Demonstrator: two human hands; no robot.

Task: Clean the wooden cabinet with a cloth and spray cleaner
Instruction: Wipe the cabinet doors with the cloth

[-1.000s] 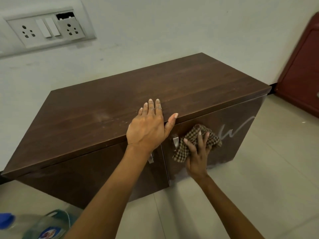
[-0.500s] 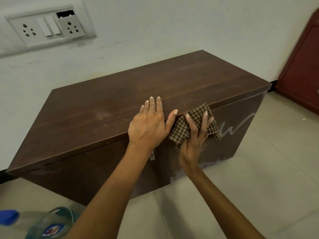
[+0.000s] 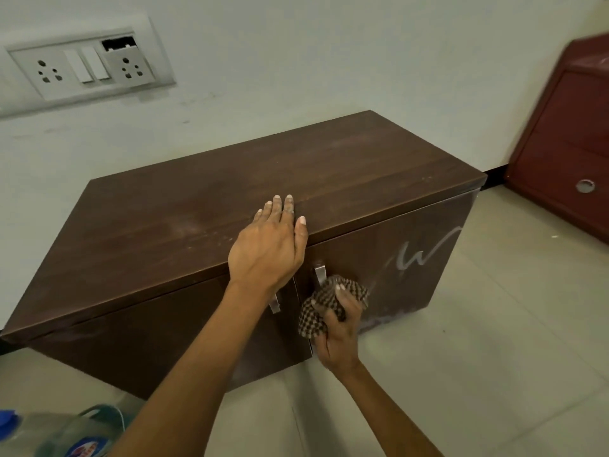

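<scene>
Against the pale wall (image 3: 296, 61) we face the wooden cabinet (image 3: 197, 225). Our left hand (image 3: 268, 249) lies flat on its top edge, fingers straight. Our right hand (image 3: 339, 328) curls tight round the bunched checked cloth (image 3: 316, 311) at the right door (image 3: 395, 258).

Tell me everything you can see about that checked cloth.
The cloth is a small rag in a brown and cream check that looks like soft woven fabric. It is crumpled into a bunch. The right hand grips it with fingers curled round it and holds it against the cabinet at its right door, just below the metal handle. A loose fold hangs down to the left of the hand.
</scene>
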